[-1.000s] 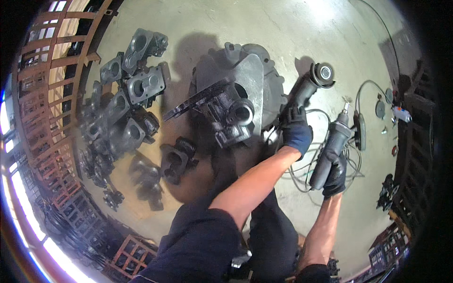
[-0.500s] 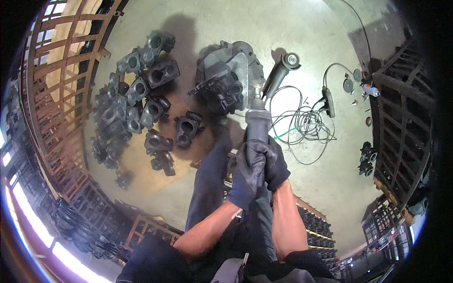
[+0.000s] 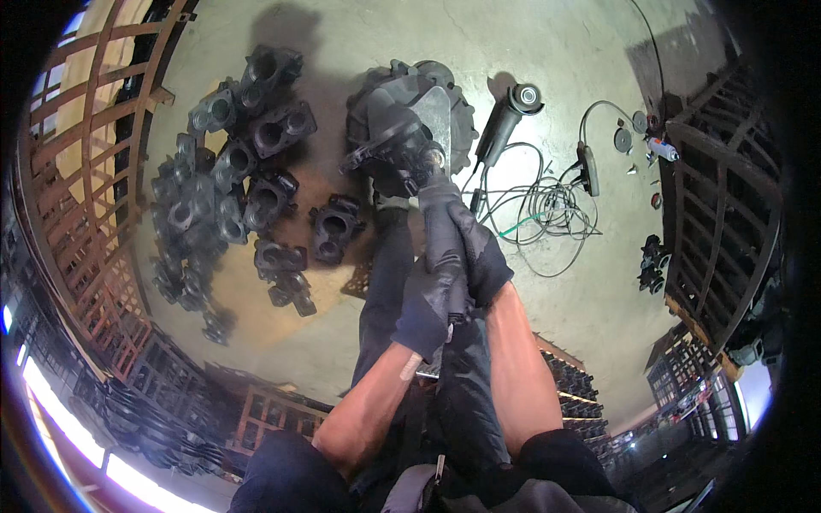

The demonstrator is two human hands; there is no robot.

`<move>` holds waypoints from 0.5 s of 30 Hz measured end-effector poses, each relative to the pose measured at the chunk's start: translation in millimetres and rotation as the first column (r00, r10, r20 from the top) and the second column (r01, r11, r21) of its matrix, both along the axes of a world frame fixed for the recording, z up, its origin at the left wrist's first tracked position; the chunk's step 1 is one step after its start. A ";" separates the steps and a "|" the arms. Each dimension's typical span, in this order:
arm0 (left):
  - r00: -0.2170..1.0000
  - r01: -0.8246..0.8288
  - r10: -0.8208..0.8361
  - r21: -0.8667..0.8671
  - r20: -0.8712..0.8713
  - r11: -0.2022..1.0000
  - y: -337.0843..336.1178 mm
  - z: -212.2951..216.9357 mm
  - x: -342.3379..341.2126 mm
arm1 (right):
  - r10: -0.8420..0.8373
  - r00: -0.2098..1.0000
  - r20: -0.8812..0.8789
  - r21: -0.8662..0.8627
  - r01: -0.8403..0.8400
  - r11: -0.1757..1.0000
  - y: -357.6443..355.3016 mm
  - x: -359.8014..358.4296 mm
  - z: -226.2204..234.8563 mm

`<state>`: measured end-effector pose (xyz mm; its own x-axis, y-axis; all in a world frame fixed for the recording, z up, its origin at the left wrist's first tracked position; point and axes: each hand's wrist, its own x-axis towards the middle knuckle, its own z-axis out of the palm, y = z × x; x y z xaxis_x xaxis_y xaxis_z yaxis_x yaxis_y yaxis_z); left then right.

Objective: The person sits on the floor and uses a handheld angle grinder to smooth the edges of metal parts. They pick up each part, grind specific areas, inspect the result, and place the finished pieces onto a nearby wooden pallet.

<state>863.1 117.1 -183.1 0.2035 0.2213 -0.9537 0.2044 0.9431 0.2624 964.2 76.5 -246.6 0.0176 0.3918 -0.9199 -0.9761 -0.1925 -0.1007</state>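
Both my gloved hands grip one grey power grinder [image 3: 440,218] and hold it upright in front of me. My left hand [image 3: 425,309] wraps the lower part of its body. My right hand [image 3: 481,256] clasps it just above, on the right side. The tool's head touches a large dark metal casting [image 3: 402,128] that lies on the concrete floor [image 3: 564,51]. A second grinder [image 3: 506,120] lies on the floor to the right of the casting, apart from my hands.
A pile of several dark cast metal housings [image 3: 231,179] covers the floor on the left. Tangled cables [image 3: 539,209] and a power strip [image 3: 588,169] lie on the right. Rust-coloured metal racks [image 3: 85,171] stand left, dark racks [image 3: 727,197] right. Small discs [image 3: 631,132] lie nearby.
A second ago my hands held two separate grinders. One grinder now lies on the floor, and both hands have closed on the other, its head brought down to the casting.
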 end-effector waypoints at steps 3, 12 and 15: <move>0.999 0.039 -0.037 0.048 -0.029 0.998 8.5 4.1 4.1 | 0.036 0.999 0.033 -0.047 -0.034 0.998 -3.0 -2.3 -21.3; 0.999 -0.002 0.004 -0.047 0.049 0.999 28.5 7.3 15.6 | 0.031 0.999 0.009 -0.031 -0.031 0.999 5.8 4.4 -33.4; 0.998 -0.011 0.020 -0.130 0.067 0.991 36.4 9.4 21.2 | -0.036 0.997 -0.065 -0.022 0.034 0.999 16.9 9.5 -22.7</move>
